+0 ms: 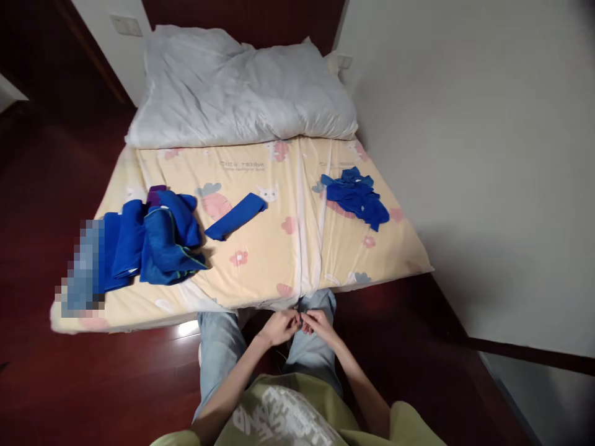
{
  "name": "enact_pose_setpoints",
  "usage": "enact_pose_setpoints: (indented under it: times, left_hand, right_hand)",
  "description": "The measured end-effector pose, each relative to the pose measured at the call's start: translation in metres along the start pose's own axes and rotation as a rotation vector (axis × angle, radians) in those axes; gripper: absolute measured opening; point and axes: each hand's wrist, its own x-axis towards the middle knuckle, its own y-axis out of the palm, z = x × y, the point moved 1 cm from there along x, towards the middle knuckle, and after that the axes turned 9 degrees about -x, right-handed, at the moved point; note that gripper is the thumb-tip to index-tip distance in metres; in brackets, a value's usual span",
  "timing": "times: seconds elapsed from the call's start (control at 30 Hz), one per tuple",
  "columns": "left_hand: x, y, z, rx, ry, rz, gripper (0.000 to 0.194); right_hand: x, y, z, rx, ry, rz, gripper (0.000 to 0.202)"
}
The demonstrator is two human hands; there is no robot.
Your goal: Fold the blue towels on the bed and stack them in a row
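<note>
So, reading the view as a clock with 12 at the top: the biggest thing here is the bed (264, 275), spread right across the middle, in a pale yellow sheet with rabbits, pink flowers and "Cute rabbit" lettering. Next is a big puffy lump of grey-white bedding (246, 93) up between 11 and 12, squashed along the far end against a dark headboard (242, 18).

Down at 6 there's the wearer's green shirt (288, 409) with white lettering, and the light blue jeans (220, 347) run from about 7 round to 6, right at the near edge of the bed.

Clothes-wise, the heftiest is the blue pile (127, 238) out at 9, stacked loosely, with a bit of purple at the back and bright green trim on one piece. Its outer end is pixelated, so no idea what's there. At 2 there's a crumpled blue bunch (356, 195), lying in a heap. Also at 9 but closer in is a blue strip (237, 217), flat and slanted, just beside the pile.

Smallest are the hands: left hand (281, 327) and right hand (318, 326), both at 6 over the jeans, fingers curled and tips close together. Can't tell whether they're pinching anything.
</note>
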Motion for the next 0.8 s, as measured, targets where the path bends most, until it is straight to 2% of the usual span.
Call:
enact_pose_setpoints:
  times: [0.07, 0.13, 0.2, 0.27, 0.37, 0.43, 0.5, 0.6, 0.67, 0.73, 0.8]
  left_hand:
    - [-0.006, 0.039, -0.002, 0.005, 0.018, 0.072, 0.010]
    - [-0.014, 0.068, -0.003, 0.052, 0.013, 0.061, 0.013]
    - [-0.018, 0.081, -0.007, 0.130, 0.007, 0.021, 0.018]
    - [-0.016, 0.084, -0.014, 0.238, 0.068, 0.032, 0.021]
    - [-0.002, 0.090, -0.026, 0.374, 0.271, 0.131, 0.019]
    - [0.011, 0.105, -0.030, 0.398, 0.379, 0.197, 0.014]
    - [0.025, 0.126, -0.029, 0.394, 0.424, 0.254, 0.009]
    - [0.037, 0.155, -0.018, 0.373, 0.408, 0.306, 0.008]
    - [0.040, 0.167, -0.005, 0.347, 0.368, 0.272, 0.009]
    - [0.041, 0.174, 0.010, 0.298, 0.326, 0.215, 0.014]
    - [0.044, 0.179, 0.024, 0.241, 0.300, 0.217, 0.015]
  right_hand:
    - [-0.006, 0.006, -0.011, 0.022, -0.053, -0.137, 0.065]
    - [-0.002, 0.007, -0.012, 0.054, -0.063, -0.186, 0.065]
    - [0.007, -0.003, -0.005, 0.085, -0.071, -0.161, 0.062]
    - [0.020, -0.025, 0.008, 0.101, -0.116, -0.173, 0.056]
    - [0.043, -0.079, 0.034, 0.135, -0.186, -0.322, 0.048]
    - [0.062, -0.124, 0.054, 0.166, -0.205, -0.454, 0.048]
    - [0.083, -0.172, 0.076, 0.168, -0.228, -0.594, 0.046]
    - [0.116, -0.246, 0.107, 0.094, -0.274, -0.790, 0.038]
    - [0.138, -0.291, 0.127, 0.012, -0.318, -0.917, 0.029]
    - [0.159, -0.329, 0.144, -0.095, -0.338, -1.026, 0.027]
    - [0.180, -0.358, 0.158, -0.230, -0.300, -1.096, 0.037]
